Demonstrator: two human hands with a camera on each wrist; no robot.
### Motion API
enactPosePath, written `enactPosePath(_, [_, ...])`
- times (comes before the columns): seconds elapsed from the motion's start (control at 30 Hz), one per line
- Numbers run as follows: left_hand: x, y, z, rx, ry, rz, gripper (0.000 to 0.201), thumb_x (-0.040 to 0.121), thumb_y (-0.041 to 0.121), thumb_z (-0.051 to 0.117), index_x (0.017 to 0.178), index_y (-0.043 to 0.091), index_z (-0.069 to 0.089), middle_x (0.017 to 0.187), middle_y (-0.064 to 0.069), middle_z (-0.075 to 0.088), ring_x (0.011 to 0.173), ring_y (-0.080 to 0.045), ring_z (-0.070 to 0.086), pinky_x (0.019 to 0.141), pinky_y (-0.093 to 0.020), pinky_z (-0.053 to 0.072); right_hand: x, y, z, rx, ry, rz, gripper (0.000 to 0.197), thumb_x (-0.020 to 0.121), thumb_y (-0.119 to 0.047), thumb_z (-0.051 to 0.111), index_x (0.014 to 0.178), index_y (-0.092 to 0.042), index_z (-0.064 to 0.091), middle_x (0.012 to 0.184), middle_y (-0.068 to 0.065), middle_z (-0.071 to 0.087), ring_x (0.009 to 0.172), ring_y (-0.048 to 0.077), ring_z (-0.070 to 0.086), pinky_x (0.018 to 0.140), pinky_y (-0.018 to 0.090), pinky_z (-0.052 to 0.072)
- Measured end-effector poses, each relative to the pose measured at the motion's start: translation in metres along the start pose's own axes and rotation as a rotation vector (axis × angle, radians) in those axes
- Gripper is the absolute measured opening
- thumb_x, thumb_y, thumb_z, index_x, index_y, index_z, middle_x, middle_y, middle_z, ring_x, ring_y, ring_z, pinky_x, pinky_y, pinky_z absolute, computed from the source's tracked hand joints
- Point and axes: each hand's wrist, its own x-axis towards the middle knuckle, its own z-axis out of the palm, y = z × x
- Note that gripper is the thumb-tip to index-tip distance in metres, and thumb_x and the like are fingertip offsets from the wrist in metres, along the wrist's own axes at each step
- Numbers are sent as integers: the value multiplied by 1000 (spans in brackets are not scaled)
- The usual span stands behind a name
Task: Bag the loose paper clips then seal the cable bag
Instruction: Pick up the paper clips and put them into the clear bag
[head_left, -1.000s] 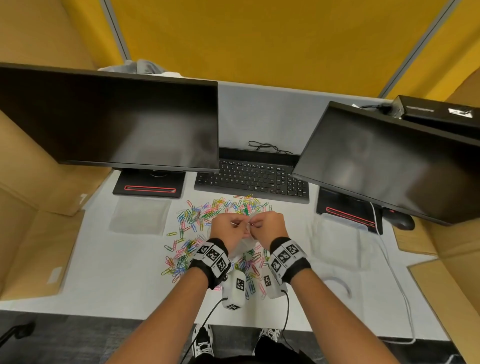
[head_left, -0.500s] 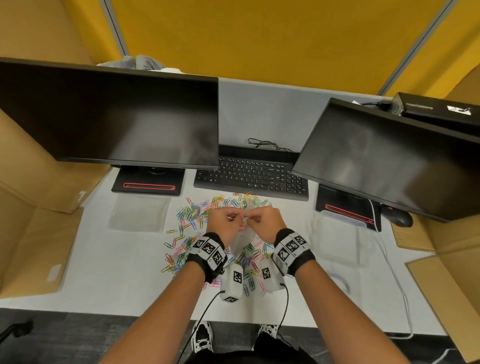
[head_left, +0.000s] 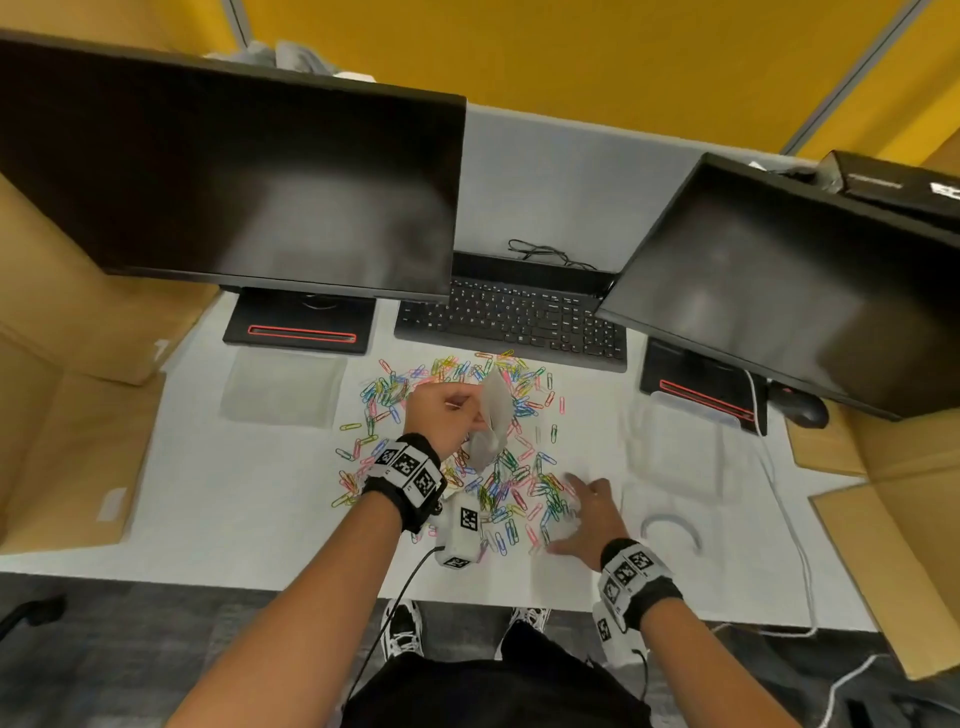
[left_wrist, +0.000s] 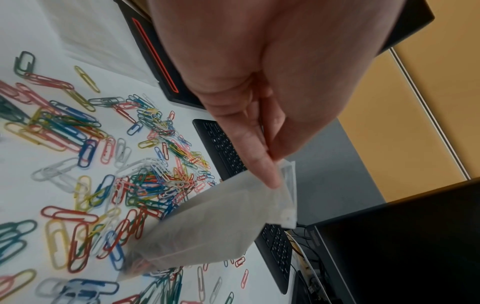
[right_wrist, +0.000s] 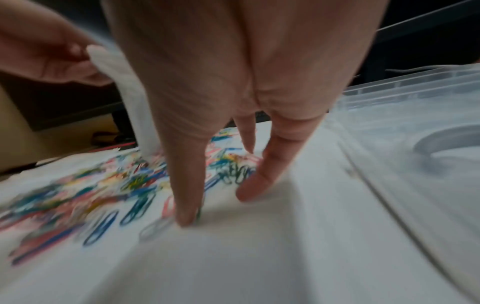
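Several coloured paper clips (head_left: 519, 493) lie scattered on the white table (head_left: 208, 509) in front of the keyboard. My left hand (head_left: 475, 415) pinches the top edge of a small translucent zip bag (head_left: 493, 415), which hangs over the pile; the left wrist view shows the pinch (left_wrist: 272, 168) at the zip strip of the bag (left_wrist: 221, 226). My right hand (head_left: 576, 509) is spread on the near right of the pile, and the blurred right wrist view shows its fingertips (right_wrist: 187, 218) touching the table among the clips (right_wrist: 130, 185). A clear bag (head_left: 670, 467) with a white cable (head_left: 670, 525) lies to the right.
A black keyboard (head_left: 514, 317) sits behind the pile between two monitors (head_left: 234, 171) (head_left: 779, 291) on stands. Another clear bag (head_left: 283, 389) lies at the left, a mouse (head_left: 802, 410) and a white cord at the right. Cardboard (head_left: 67, 441) flanks both sides.
Both hands were together at the small bag's top. My right hand has let go and dropped down right onto the clips; my left hand keeps the bag.
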Motion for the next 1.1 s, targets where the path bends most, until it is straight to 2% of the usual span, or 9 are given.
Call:
enactPosePath(0.13, [-4,-1,2,-29,-11,-17,17,89,-1,66,89,13,76,83,-11,73,77,-31,74,68,-43,63,13,-12,17,103,175,-140,80,72,-23,80,142,-20,41,122,0,33,108,19,51,100,27,46])
enactPosePath(0.23, [-5,-3,2,-36,-13,-31,17,89,-1,66,90,13,76,85,-11,73,76,-31,74,69,-43,63,24,-15,18,-119,283,-240,56,84,-25,69,137,-23,50,131,6,39,109,25,49,100,34,45])
enactPosePath(0.43, [-6,-3,6,-55,2,-65,15,89,-1,67,101,3,75,93,-15,73,77,-29,75,69,-42,63,40,-26,11,-337,257,-312,32,86,1,60,114,-12,68,113,11,61,97,28,61,85,32,53])
enactPosePath(0.6, [-6,-3,12,-39,-8,-62,15,88,1,68,100,5,76,96,-14,73,78,-28,75,69,-43,63,43,-27,-15,105,333,-46,12,85,-16,71,93,-11,78,95,4,74,83,16,67,79,15,47])
enactPosePath(0.7, [-7,-2,16,-41,-19,-63,14,88,-1,68,99,3,76,99,-17,71,79,-30,74,68,-43,63,47,-20,-36,505,254,183,7,75,-19,80,82,-18,79,89,5,76,81,14,67,81,18,51])
enactPosePath(0.8, [-6,-1,20,-23,-33,-58,15,88,-1,67,100,4,75,100,-16,70,82,-31,73,64,-38,63,43,-31,-57,1153,146,173,11,78,1,74,86,-6,76,96,17,72,93,27,69,87,30,57])
enactPosePath(0.87, [-6,-1,23,-4,-41,-49,15,89,-2,66,100,4,75,98,-14,70,79,-29,73,63,-36,63,33,-52,-73,1423,87,69,19,83,7,66,101,5,68,105,19,69,97,24,68,82,25,57])
enactPosePath(1.0, [-5,0,29,31,-41,-29,15,90,-2,64,97,6,75,93,-14,72,71,-28,73,64,-38,63,22,-93,-84,1451,10,-106,25,83,5,66,108,7,66,107,17,70,101,24,68,83,26,56])
enactPosePath(1.1, [-4,2,32,51,-40,-4,14,90,1,65,95,6,77,90,-15,74,69,-29,74,64,-39,63,25,-109,-71,1073,240,-108,13,77,1,74,89,-5,75,89,12,74,84,25,71,76,31,59])
